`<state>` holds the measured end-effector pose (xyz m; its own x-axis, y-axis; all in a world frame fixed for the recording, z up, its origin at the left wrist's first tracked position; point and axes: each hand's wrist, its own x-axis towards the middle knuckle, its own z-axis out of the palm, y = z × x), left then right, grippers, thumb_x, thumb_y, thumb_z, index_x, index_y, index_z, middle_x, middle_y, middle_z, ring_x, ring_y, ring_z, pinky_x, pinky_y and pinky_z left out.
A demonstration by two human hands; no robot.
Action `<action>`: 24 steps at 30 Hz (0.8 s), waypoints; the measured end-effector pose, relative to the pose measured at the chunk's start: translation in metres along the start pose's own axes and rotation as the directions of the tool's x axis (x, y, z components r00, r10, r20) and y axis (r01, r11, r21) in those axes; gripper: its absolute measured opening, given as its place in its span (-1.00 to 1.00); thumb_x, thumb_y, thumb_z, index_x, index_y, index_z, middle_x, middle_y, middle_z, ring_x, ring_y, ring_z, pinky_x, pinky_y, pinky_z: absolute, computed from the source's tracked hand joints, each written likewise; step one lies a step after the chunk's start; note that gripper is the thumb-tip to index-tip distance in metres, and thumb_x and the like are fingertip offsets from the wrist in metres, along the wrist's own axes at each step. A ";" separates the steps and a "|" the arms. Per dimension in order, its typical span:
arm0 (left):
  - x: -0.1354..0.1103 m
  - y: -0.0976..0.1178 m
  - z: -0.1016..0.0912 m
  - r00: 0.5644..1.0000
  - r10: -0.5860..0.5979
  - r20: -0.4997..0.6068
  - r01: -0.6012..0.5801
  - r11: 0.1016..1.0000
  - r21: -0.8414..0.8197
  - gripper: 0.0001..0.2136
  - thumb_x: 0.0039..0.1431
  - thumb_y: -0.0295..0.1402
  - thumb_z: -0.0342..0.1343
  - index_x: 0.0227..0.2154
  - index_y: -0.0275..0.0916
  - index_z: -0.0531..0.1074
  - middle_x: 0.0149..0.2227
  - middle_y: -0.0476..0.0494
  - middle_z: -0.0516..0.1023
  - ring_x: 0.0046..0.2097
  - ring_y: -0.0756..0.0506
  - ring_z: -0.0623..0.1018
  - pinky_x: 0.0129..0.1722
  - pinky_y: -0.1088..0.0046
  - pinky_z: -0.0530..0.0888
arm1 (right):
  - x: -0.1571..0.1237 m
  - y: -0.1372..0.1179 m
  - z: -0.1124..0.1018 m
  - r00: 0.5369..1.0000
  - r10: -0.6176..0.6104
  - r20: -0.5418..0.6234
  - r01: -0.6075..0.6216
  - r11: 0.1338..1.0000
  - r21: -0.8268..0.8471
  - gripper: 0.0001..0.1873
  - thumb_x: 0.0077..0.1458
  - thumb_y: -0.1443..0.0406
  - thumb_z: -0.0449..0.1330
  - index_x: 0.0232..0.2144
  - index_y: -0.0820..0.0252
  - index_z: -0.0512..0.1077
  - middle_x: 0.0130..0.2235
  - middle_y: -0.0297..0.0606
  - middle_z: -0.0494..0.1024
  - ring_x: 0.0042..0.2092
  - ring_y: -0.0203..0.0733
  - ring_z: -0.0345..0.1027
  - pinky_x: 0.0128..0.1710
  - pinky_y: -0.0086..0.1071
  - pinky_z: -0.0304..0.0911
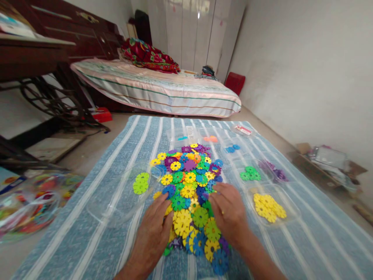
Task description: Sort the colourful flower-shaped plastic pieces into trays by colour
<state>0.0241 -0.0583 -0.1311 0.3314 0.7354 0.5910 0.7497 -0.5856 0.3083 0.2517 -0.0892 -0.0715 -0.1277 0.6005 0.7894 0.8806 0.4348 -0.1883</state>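
Note:
A heap of flower-shaped plastic discs (189, 190) in yellow, green, blue, purple and orange lies on a striped cloth. My left hand (153, 225) rests along the heap's left side, thumb apart from the fingers, its fingertips at a blue disc (169, 190). On the other side, my right hand (229, 210) has its fingers and thumb apart over the heap's edge. A small yellow spot shows by its palm. Right of that hand stands a clear tray of yellow discs (268, 208). Lime-green discs (141, 182) sit in a clear tray to the left.
Further clear trays hold green discs (250, 174), purple pieces (275, 171), blue discs (232, 148) and orange ones (210, 139). The striped cloth (107, 186) covers the table. Beyond it stands a bed (163, 89). A bag of colourful pieces (32, 206) lies at left.

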 end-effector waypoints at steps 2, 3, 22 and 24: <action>0.001 0.003 -0.002 1.000 -0.012 0.018 0.012 1.000 -0.022 -0.75 0.18 -0.36 -0.08 -0.11 -0.29 0.34 0.02 -0.30 0.41 0.06 -0.20 0.41 0.01 0.15 0.44 | 0.007 0.040 -0.029 0.998 0.019 -0.056 -0.028 0.985 -0.168 -0.90 0.10 0.41 0.09 -0.35 0.20 0.42 -0.25 -0.16 0.51 -0.10 -0.14 0.35 -0.06 -0.18 0.24; 0.001 0.004 -0.003 0.999 -0.016 0.030 0.017 0.999 -0.030 -0.75 0.18 -0.36 -0.08 -0.11 -0.30 0.34 0.02 -0.30 0.41 0.07 -0.19 0.40 0.02 0.15 0.44 | 0.010 0.064 -0.045 0.997 0.035 -0.076 -0.054 0.961 -0.271 -0.91 0.10 0.37 0.10 -0.40 0.20 0.42 -0.29 -0.17 0.52 -0.14 -0.14 0.37 -0.09 -0.18 0.24; 0.002 0.016 -0.010 0.996 -0.041 0.084 0.052 0.990 -0.133 -0.76 0.17 -0.46 -0.07 -0.12 -0.26 0.37 0.02 -0.25 0.43 0.07 -0.12 0.41 0.06 0.20 0.42 | -0.004 -0.032 0.033 0.948 0.015 0.319 -0.038 0.997 0.067 -0.84 0.04 0.30 0.17 -0.28 0.23 0.43 -0.10 -0.05 0.43 0.08 -0.01 0.18 0.01 -0.09 0.23; 0.001 0.016 -0.010 0.997 -0.029 0.077 0.039 0.991 -0.130 -0.76 0.18 -0.45 -0.08 -0.11 -0.27 0.37 0.01 -0.26 0.44 0.07 -0.13 0.42 0.05 0.21 0.43 | -0.001 -0.040 0.044 0.931 0.009 0.364 -0.020 0.999 0.027 -0.83 0.04 0.30 0.18 -0.27 0.25 0.42 -0.08 -0.03 0.41 0.10 0.04 0.15 0.01 -0.05 0.22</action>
<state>0.0309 -0.0698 -0.1183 0.3525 0.7761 0.5229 0.6812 -0.5959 0.4252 0.1959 -0.0773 -0.0903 -0.2774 0.8075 0.5206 0.8705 0.4405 -0.2195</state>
